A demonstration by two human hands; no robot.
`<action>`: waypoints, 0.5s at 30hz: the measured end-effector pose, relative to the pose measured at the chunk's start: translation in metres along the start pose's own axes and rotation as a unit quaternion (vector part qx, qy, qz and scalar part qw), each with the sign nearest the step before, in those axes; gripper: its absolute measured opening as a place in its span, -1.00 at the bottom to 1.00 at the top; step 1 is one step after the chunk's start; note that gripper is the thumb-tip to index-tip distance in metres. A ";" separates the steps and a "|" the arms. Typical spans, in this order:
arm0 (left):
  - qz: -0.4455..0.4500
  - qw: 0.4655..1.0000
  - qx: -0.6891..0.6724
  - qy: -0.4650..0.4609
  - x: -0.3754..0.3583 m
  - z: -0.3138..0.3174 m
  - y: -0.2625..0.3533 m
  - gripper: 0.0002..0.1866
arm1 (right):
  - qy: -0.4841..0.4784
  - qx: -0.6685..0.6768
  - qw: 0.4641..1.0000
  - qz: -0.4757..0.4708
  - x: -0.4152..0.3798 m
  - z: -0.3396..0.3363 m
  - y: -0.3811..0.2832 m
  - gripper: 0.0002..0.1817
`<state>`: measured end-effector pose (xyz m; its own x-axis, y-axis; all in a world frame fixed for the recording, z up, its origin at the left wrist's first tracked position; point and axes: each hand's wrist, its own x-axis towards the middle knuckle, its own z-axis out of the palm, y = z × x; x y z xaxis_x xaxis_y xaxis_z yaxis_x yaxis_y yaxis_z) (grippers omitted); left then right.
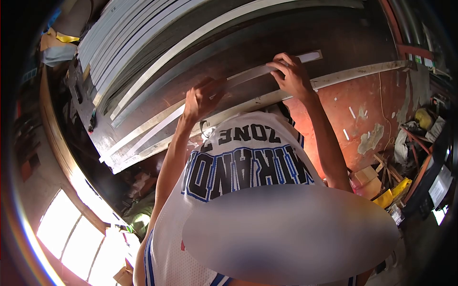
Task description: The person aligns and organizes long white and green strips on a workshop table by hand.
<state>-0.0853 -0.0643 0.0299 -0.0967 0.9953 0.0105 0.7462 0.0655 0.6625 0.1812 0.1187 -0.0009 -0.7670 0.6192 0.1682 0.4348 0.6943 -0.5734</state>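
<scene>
1. One long, thin, whitish strip (pixel 250 78) spans the frame's upper centre.
2. My right hand (pixel 289 75) pinches it; my left hand (pixel 204 98) curls over it, grip hidden.
3. Even tension should keep it straight.

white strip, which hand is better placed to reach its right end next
Probably the right hand: it is at the white strip close to that end, while the left hand sits farther away.

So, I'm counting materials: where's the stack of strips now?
In the head view, the stack of strips is at the upper left, lying on the dark table, beyond the left hand.
</scene>
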 end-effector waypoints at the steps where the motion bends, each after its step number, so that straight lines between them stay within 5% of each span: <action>1: -0.001 1.000 -0.001 0.001 0.000 0.000 0.001 -0.65 | 0.001 0.004 1.000 -0.003 0.001 -0.001 -0.002 -0.71; 15: 0.007 0.999 -0.008 0.031 -0.001 0.010 -0.008 -0.61 | -0.017 -0.001 1.000 -0.023 0.007 -0.002 0.000 -0.74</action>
<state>-0.0845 -0.0652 0.0176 -0.1267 0.9897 0.0660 0.7372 0.0494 0.6739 0.1765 0.1238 0.0017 -0.8019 0.5740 0.1661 0.4001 0.7222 -0.5643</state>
